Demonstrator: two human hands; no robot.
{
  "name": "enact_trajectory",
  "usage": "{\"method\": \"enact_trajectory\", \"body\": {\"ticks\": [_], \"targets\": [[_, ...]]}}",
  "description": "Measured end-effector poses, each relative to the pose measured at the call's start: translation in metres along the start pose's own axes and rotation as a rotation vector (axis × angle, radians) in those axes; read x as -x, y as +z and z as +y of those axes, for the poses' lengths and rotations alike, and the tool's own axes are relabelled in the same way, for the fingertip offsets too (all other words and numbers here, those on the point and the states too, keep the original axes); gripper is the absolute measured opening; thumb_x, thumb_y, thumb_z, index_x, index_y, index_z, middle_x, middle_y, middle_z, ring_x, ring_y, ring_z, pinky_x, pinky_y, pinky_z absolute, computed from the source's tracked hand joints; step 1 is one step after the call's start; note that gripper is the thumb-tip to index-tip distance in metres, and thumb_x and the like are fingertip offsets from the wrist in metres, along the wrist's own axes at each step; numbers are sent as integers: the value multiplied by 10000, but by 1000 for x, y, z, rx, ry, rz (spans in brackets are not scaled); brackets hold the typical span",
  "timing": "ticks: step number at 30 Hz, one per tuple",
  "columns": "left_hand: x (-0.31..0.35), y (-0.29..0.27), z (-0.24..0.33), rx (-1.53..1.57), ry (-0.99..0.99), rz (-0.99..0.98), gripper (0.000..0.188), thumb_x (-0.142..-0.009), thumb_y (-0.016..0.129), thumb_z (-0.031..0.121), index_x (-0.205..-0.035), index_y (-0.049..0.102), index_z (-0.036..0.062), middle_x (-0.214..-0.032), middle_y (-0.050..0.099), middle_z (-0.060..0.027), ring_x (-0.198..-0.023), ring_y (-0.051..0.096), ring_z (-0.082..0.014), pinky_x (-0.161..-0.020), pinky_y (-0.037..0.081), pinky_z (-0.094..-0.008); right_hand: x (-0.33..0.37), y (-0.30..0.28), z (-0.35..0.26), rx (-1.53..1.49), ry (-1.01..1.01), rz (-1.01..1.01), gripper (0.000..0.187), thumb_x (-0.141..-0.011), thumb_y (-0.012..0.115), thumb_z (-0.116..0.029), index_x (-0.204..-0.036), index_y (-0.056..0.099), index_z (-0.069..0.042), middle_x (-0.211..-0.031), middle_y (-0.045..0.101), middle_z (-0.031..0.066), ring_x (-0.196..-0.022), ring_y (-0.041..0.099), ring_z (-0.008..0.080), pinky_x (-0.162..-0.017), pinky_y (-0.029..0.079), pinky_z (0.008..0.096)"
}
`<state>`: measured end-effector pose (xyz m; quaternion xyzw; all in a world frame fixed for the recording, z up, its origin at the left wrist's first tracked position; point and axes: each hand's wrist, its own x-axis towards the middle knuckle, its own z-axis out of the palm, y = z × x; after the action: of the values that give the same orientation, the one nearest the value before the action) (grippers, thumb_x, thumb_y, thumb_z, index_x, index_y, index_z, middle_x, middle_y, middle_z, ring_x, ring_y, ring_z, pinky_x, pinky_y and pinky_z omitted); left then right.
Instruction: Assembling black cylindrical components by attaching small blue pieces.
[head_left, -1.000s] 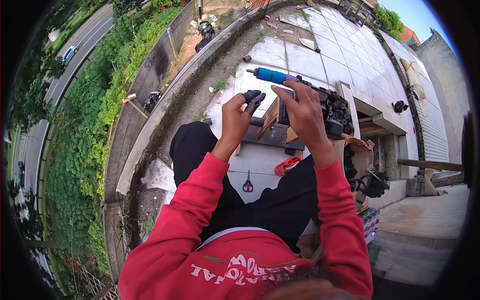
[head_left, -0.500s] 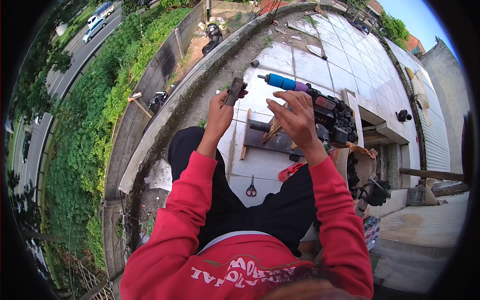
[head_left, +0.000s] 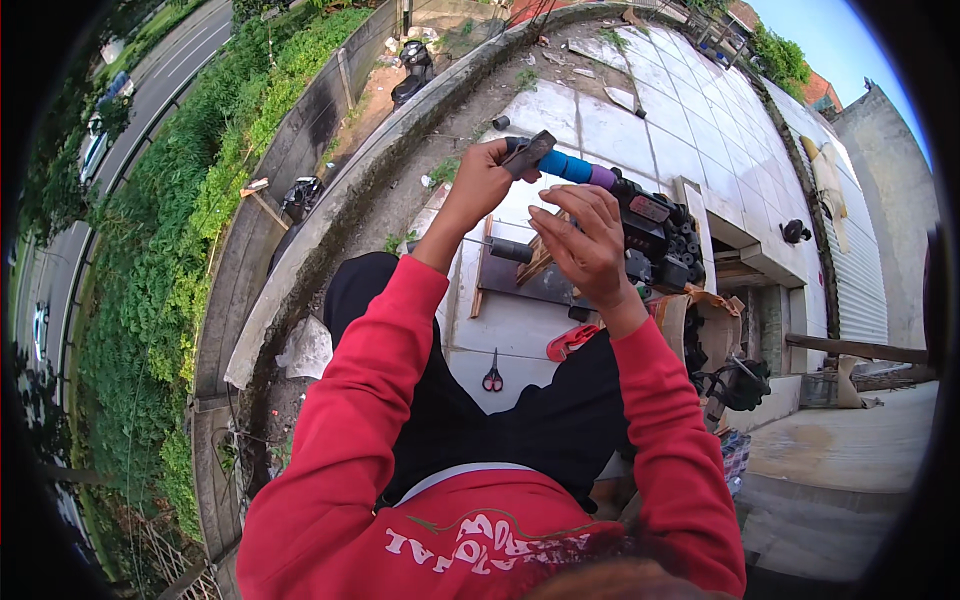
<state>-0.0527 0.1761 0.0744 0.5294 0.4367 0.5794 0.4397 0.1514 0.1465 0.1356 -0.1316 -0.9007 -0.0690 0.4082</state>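
My left hand (head_left: 482, 180) is closed round a dark grey, flat strip-like piece (head_left: 530, 154), held against the tip end of a shaft wrapped in blue and purple (head_left: 567, 166). The shaft runs right into a black machine-like body (head_left: 645, 215). Just below the shaft, my right hand (head_left: 583, 232) is open, its fingers stretched out and slightly bent, with nothing visible in them. Under it is a dark cylinder on a thin rod (head_left: 510, 249), beside wooden pieces (head_left: 536, 262) and a dark board (head_left: 520, 285). What lies behind my right palm is hidden.
Black cylindrical parts (head_left: 685, 250) are heaped at the right of the machine. Scissors (head_left: 493, 375) and a red sandal (head_left: 572, 342) lie on the white tiles near my legs. A low concrete wall (head_left: 300, 300) curves along the left, with bushes and a road beyond.
My left hand has moved right with the grey piece, bringing it to the blue-wrapped shaft's tip. My right hand stays almost in place, fingers still stretched.
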Motion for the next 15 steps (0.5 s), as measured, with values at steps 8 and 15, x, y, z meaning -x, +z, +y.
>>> {"method": "enact_trajectory", "body": {"ticks": [8,15], "targets": [[-7,7,12,117,80,124,150,-978,672,105,-1022,774,5,-847,732,-21,-790,632,-79,-724,523,-276,2,5,4,44,22,-161,148,-877,766,-90,-1019,724,-87,-1219,735,22,-1084,670,208,-977,471,411],[-8,-5,17,-306,76,8,167,-993,695,138,-1048,786,9,-817,684,60,-748,557,-38,-635,467,-252,9,27,14,-148,131,-299,115,-913,700,-81,-1005,639,-47,-1215,728,79,-918,695,264,-793,531,362]]}}
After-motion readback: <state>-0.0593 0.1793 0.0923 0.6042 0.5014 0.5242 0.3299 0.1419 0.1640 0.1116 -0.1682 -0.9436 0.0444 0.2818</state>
